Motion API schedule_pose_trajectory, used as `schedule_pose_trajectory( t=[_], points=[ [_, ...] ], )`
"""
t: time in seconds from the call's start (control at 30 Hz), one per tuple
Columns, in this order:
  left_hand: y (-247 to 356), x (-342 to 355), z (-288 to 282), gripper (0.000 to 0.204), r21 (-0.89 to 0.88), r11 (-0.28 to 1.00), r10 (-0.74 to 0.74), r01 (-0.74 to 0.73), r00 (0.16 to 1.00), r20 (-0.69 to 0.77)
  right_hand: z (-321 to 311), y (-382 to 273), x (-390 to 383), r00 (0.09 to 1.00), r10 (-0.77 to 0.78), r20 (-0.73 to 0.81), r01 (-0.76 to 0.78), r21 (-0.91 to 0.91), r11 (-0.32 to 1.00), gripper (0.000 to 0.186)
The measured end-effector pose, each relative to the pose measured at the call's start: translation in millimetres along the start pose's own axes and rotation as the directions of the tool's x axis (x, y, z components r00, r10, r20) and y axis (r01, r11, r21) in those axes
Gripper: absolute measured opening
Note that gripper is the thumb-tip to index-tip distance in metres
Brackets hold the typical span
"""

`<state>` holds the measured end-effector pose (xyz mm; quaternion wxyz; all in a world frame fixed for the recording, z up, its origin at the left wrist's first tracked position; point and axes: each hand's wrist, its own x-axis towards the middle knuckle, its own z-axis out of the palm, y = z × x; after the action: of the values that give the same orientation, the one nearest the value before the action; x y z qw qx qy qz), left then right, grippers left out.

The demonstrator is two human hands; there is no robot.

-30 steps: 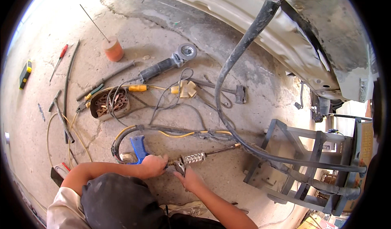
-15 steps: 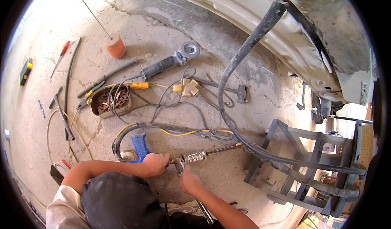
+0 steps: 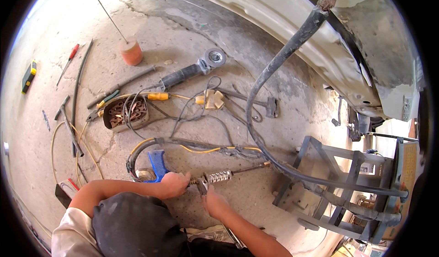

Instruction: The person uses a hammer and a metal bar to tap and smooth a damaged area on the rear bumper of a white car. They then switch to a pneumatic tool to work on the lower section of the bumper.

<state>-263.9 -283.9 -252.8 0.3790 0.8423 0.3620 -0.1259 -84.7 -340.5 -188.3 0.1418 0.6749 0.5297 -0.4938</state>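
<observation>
1. the left hand (image 3: 176,185) is wrapped around the middle of a long tool (image 3: 213,178), between its blue handle (image 3: 158,165) and its ribbed silver weight (image 3: 222,175).
2. the right hand (image 3: 216,203) grasps a wrench (image 3: 202,185); its head sits at the tool, just left of the weight.
3. the tool is held crosswise over the concrete floor (image 3: 256,202), its thin rod (image 3: 247,168) pointing right toward a grey metal frame (image 3: 354,179).
4. beyond the hands, a box (image 3: 140,123) holds copper-coloured pieces (image 3: 130,111), with a grinder (image 3: 183,75) near it and a hammer (image 3: 271,107) farther right.
5. a thick black cable (image 3: 283,56) arcs down past the hammer's right side.
6. at the left lie a red-handled screwdriver (image 3: 74,51) and, farther out, a black-and-yellow tape measure (image 3: 29,77).
</observation>
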Motion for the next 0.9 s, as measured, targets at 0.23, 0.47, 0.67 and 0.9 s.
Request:
schedule_pose_trajectory(
  t=[0.23, 0.47, 0.67, 0.9],
  points=[
    [1.0, -1.5, -3.5, 0.042, 0.032, 0.999, 0.022, -0.021, 1.000, -0.021, 7.4, -1.1, 4.2, 0.999, 0.004, 0.034, -0.003, -0.032, 0.999, 0.027],
    [1.3, -1.4, -4.8, 0.037, 0.033, 0.999, 0.019, -0.018, 1.000, -0.024, 7.3, -11.4, 3.8, 0.999, 0.049, -0.007, -0.049, 0.006, 0.999, 0.036],
    [1.1, -0.2, -4.8, 0.036, -0.001, 1.000, -0.002, 0.002, 1.000, -0.027, 7.0, -2.9, 1.8, 0.999, 0.049, -0.012, -0.049, -0.014, 0.999, 0.036],
    [2.3, 1.3, -5.3, 0.037, 0.001, 1.000, -0.024, 0.024, 0.999, 0.021, 17.4, 2.3, 5.5, 0.999, 0.031, -0.014, -0.031, 0.011, 0.999, 0.029]
  ],
)
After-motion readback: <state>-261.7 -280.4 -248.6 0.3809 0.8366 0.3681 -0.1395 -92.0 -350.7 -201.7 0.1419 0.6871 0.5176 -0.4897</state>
